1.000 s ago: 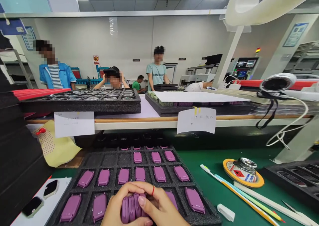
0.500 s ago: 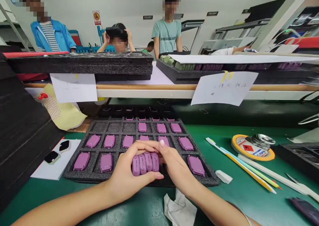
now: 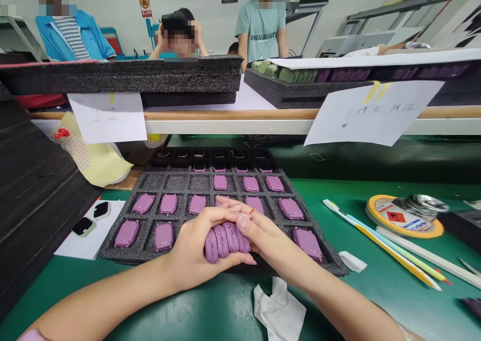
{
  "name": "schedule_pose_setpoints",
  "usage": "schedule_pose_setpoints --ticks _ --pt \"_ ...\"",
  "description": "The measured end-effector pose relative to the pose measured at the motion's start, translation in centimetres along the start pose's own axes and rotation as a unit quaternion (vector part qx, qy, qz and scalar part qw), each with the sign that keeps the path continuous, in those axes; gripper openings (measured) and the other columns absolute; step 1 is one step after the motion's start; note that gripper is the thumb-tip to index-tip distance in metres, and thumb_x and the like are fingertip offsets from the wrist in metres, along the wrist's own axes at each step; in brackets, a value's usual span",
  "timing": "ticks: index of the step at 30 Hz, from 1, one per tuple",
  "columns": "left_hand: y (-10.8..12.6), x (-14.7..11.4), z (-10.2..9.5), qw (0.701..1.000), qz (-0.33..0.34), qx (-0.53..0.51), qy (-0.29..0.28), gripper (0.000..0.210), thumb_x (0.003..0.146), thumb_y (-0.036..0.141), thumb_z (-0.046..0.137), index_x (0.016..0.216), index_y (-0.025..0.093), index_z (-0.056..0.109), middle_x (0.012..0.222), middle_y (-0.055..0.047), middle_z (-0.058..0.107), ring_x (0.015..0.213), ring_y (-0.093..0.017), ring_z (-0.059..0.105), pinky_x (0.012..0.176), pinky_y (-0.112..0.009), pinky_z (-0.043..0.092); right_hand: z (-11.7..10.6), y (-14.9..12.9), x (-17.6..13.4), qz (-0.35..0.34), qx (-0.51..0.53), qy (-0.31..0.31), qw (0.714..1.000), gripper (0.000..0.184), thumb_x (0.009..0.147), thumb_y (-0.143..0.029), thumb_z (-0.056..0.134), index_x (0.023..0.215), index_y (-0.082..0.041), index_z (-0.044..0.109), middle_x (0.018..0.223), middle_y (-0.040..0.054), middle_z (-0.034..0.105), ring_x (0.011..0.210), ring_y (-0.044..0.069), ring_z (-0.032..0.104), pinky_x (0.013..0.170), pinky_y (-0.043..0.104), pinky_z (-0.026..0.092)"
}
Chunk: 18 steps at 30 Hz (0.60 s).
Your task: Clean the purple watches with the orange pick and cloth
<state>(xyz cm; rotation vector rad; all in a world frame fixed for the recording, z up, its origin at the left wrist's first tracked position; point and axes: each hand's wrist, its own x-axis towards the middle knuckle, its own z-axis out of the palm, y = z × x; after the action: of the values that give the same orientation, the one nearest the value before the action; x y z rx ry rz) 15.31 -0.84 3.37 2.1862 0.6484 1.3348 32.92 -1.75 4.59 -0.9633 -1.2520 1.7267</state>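
A row of several purple watch cases [image 3: 222, 243], standing on edge side by side, is held above the front of a black foam tray [image 3: 124, 255]. My left hand [image 3: 195, 233] is closed around the row, thumb below and fingers over the top. At the right end my right hand [image 3: 265, 231] is closed against the cases, its fingers overlapping those of my left hand and its thumb on the last case. More purple cases lie singly in the tray's pockets, such as one case [image 3: 128, 233] at front left and another case [image 3: 307, 243] at front right. My hands hide some middle pockets.
On the right lie a toothbrush [image 3: 336, 208], a tape roll [image 3: 376, 216] with a metal-topped container [image 3: 423, 207], and a white strip. A crumpled wipe [image 3: 280, 308] lies in front. Two watches [image 3: 83, 226] rest on paper at left. A shelf [image 3: 225, 126] crosses behind; people are beyond it.
The view has shifted, so the shelf sits higher and the tools farther right. My right fingers and thumb have come down closer over the row, which now tilts slightly.
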Motion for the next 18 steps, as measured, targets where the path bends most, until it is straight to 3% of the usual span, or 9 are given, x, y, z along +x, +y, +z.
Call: schedule_pose_setpoints --ticks 4,8,14,18 --pt "-0.48 -0.22 -0.06 1.000 0.017 0.003 -0.020 0.054 0.082 0.023 0.082 0.126 0.023 0.051 0.119 -0.010 0.075 0.112 -0.025 0.075 0.097 -0.032 0.060 0.33 0.87 0.13 -0.011 -0.021 0.046 0.999 0.086 0.078 -0.079 0.064 0.139 -0.020 0.058 0.153 0.0163 0.052 0.134 0.033 0.057 0.106 0.049 0.053" --pt "-0.65 -0.41 0.08 1.000 0.017 -0.014 -0.019 0.054 0.083 0.021 0.080 0.128 0.023 0.050 0.120 -0.012 0.074 0.112 -0.025 0.074 0.095 -0.033 0.061 0.17 1.04 0.24 -0.052 -0.077 0.050 0.994 0.082 0.079 -0.082 0.060 0.131 -0.020 0.065 0.152 0.0148 0.055 0.138 0.033 0.053 0.116 0.051 0.044" --pt "-0.48 -0.26 0.23 0.997 0.003 -0.082 -0.014 0.059 0.080 0.017 0.083 0.128 0.025 0.051 0.122 -0.010 0.073 0.116 -0.023 0.073 0.102 -0.031 0.058 0.44 1.03 0.16 -0.080 -0.083 0.050 0.992 0.092 0.073 -0.086 0.061 0.135 -0.018 0.062 0.151 0.0172 0.054 0.137 0.036 0.054 0.106 0.049 0.053" --pt "-0.11 -0.11 0.05 0.988 -0.040 -0.147 -0.020 0.057 0.076 0.014 0.085 0.122 0.027 0.055 0.119 -0.006 0.075 0.108 -0.023 0.076 0.093 -0.031 0.063 0.42 1.01 -0.38 -0.014 -0.020 0.044 0.999 0.089 0.085 -0.086 0.042 0.145 -0.022 0.055 0.134 0.0150 0.068 0.120 0.032 0.068 0.097 0.049 0.057"
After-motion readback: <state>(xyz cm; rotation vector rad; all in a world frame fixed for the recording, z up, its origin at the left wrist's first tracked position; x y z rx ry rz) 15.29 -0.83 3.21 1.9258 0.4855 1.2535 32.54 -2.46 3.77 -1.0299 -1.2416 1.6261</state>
